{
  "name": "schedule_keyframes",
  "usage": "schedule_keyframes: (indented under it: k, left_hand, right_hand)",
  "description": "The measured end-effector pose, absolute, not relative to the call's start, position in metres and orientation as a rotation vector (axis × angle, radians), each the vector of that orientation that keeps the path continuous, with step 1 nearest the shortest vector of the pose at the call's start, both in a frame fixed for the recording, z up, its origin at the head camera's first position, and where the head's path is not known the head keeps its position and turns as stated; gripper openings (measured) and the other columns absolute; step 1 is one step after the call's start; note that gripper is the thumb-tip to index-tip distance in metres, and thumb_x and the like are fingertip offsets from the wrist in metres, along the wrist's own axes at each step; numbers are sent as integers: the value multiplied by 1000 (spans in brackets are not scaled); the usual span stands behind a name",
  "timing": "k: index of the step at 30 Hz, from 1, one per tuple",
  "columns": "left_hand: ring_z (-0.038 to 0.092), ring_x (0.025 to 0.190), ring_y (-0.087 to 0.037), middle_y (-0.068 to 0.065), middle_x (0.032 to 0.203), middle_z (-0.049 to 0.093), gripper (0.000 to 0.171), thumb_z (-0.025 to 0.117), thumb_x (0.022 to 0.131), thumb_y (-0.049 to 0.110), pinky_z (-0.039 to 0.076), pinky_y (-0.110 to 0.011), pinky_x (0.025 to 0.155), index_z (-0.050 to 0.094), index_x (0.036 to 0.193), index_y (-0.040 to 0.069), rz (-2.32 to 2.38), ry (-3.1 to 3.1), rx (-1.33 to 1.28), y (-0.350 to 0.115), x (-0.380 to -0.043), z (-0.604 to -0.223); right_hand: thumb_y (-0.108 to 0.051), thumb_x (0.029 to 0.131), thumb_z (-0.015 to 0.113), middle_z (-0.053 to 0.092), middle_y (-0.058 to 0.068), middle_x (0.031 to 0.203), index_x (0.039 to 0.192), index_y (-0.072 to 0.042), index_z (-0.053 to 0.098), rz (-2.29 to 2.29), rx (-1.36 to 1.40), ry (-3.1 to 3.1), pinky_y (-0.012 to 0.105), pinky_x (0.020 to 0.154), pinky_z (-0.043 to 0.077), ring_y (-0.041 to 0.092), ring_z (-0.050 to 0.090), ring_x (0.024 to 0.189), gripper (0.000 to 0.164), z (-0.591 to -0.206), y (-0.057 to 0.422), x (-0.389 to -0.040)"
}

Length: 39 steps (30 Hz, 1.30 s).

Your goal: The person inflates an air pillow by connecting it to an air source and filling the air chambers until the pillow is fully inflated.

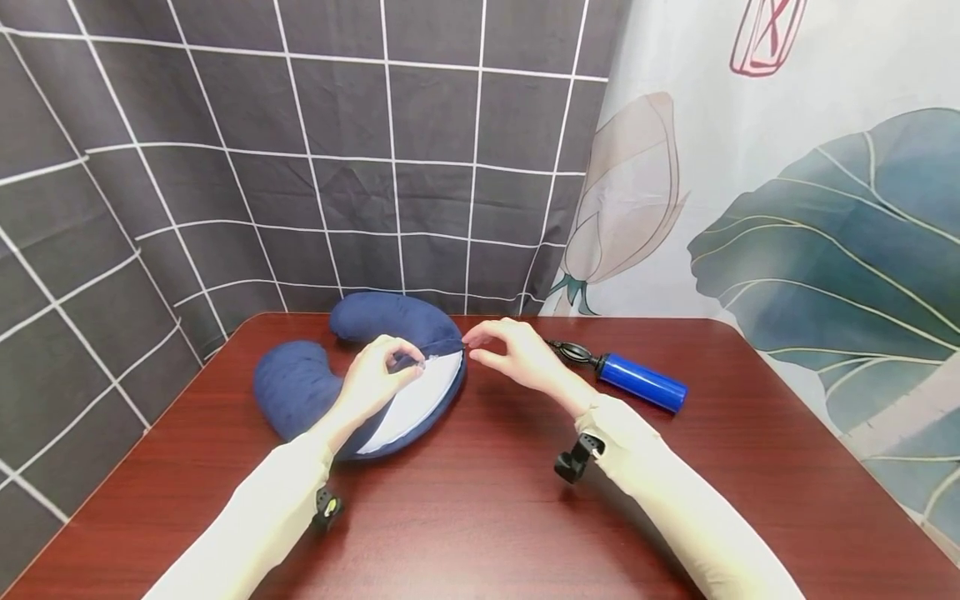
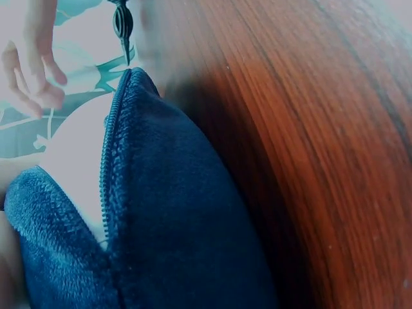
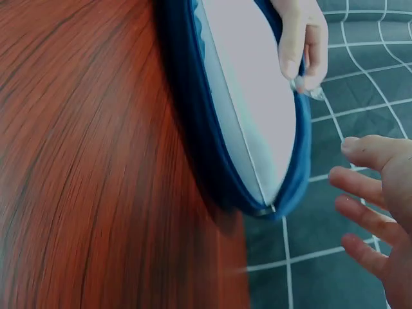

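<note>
A navy plush U-shaped neck pillow [image 1: 296, 383] lies on the table, its zipper [image 2: 106, 167] parted along the outer side. Through the gap shows a pale, smooth inner bladder [image 1: 408, 410]. My left hand [image 1: 372, 373] is over the pillow's opening, thumb and forefinger pinching a small clear piece that looks like an air valve [image 3: 314, 92]. To the right of the pillow hovers my right hand [image 1: 519, 354], its fingers loosely spread with nothing between them, fingertips close to the pillow's right edge in the head view.
A blue hand pump [image 1: 642, 383] with a black nozzle end lies right of the right hand. The reddish-brown wooden table [image 1: 480, 517] meets a dark grid-patterned curtain [image 1: 337, 108] at the back. A floral curtain [image 1: 750, 208] hangs at the right. Each wrist carries a small black camera mount.
</note>
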<state>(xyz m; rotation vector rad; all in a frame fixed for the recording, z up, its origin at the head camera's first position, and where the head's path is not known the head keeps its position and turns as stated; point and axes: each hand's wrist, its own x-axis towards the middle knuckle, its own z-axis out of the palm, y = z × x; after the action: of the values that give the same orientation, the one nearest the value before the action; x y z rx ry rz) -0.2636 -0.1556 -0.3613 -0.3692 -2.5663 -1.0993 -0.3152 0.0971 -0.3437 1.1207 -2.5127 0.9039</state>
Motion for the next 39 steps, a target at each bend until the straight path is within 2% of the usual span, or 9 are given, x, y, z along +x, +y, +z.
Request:
schedule_keyframes:
  k: [7, 15, 26, 32, 39]
  left_hand:
    - [59, 91, -25, -7, 100, 67, 14, 75, 84, 18, 45, -39, 84, 74, 97, 18, -1084, -2571, -373, -156, -263, -362]
    - [57, 87, -24, -7, 97, 67, 15, 75, 83, 16, 44, -36, 80, 73, 98, 16, -1062, -2560, -378, -157, -264, -362]
    - [56, 88, -24, -7, 98, 66, 18, 76, 82, 17, 43, -36, 80, 73, 100, 16, -1053, -2570, -373, -157, -265, -361]
    - [57, 90, -24, -8, 100, 67, 21, 77, 81, 19, 43, -35, 80, 73, 102, 15, -1077, -2570, -362, -159, -265, -361]
    - [57, 92, -25, -9, 104, 67, 23, 76, 82, 18, 44, -36, 82, 72, 104, 14, -1105, -2584, -377, -162, -265, -361]
  right_hand:
    - [-15, 90, 72, 76, 3, 100, 104, -12, 74, 1047, 1171, -2482, 38, 92, 53, 16, 69, 96, 14, -350, 66, -322]
    - [-16, 89, 73, 75, 2, 88, 93, -13, 76, 1257, 1132, -2471, 37, 79, 54, 11, 63, 83, 6, -353, 50, -324]
    - [-16, 89, 72, 75, 5, 90, 96, -11, 76, 1477, 1181, -2470, 23, 75, 50, 10, 61, 83, 8, -356, 46, -328]
    - [-15, 88, 73, 73, 5, 86, 92, -11, 75, 1505, 1201, -2475, 22, 71, 47, 9, 59, 80, 6, -355, 45, -329]
    - [-12, 88, 73, 73, 6, 87, 93, -8, 75, 1515, 1171, -2524, 20, 75, 48, 8, 60, 82, 7, -357, 44, -328]
